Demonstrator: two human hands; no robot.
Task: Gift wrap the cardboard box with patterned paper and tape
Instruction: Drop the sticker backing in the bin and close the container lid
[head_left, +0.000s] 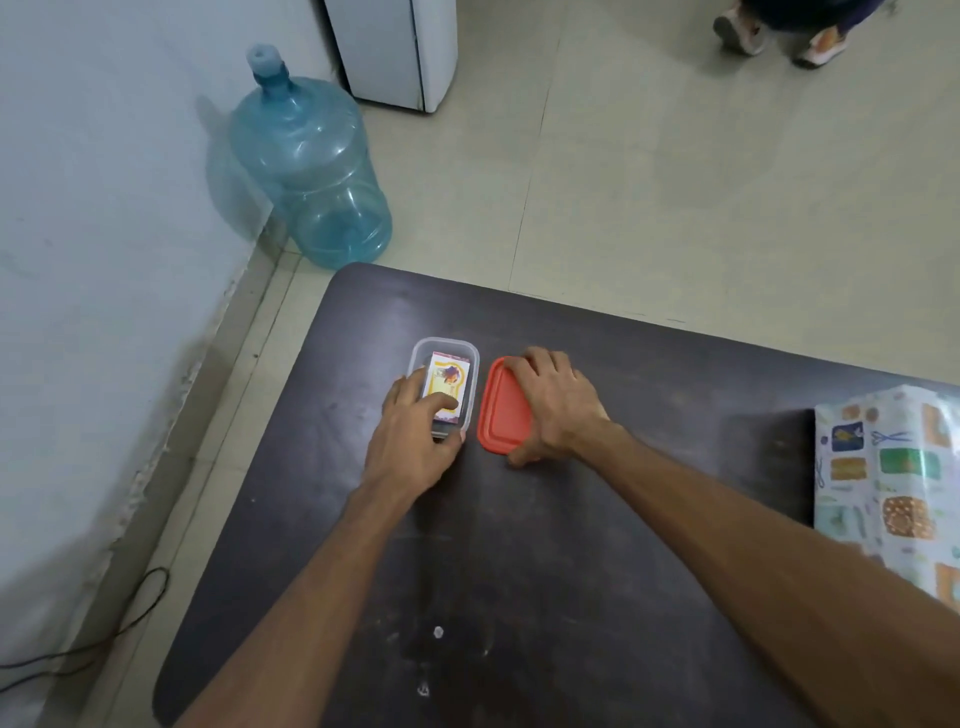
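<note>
**Clerk:** Hands first, entered from the left. Left hand (415, 418): fingers reaching into the clear plastic container (443, 384), curled onto the small printed cardboard box (451, 382) lying inside it. Contact is plain; whether the box is truly pinched or only touched, I cannot tell.

**Checker:** And beside it?

**Clerk:** Red lid (505, 410), off the container and flat on the tabletop (519, 571), just to the container's right. Right hand (553, 410): spread over the lid's right edge, fingers curled across the far end and thumb at the near corner, holding or pressing it (it does not look lifted).

**Checker:** Further right?

**Clerk:** Patterned paper (893, 483), glossy, with coloured pictures on pale ground, at the tabletop's right edge and well apart from both hands. No tape is visible. Off the tabletop, for completeness: blue water jug (311, 171) on the floor by the wall, far left.

**Checker:** Step in hand?

**Clerk:** By my reading, the very start: getting the box out of its container. No wrapping has begun.

**Checker:** Next move?

**Clerk:** Likely a firm grip on the box's sides in a narrow space, a straight lift clear of the container wall, then carrying it rightward to the paper. The lid needs only leaving aside.
</note>
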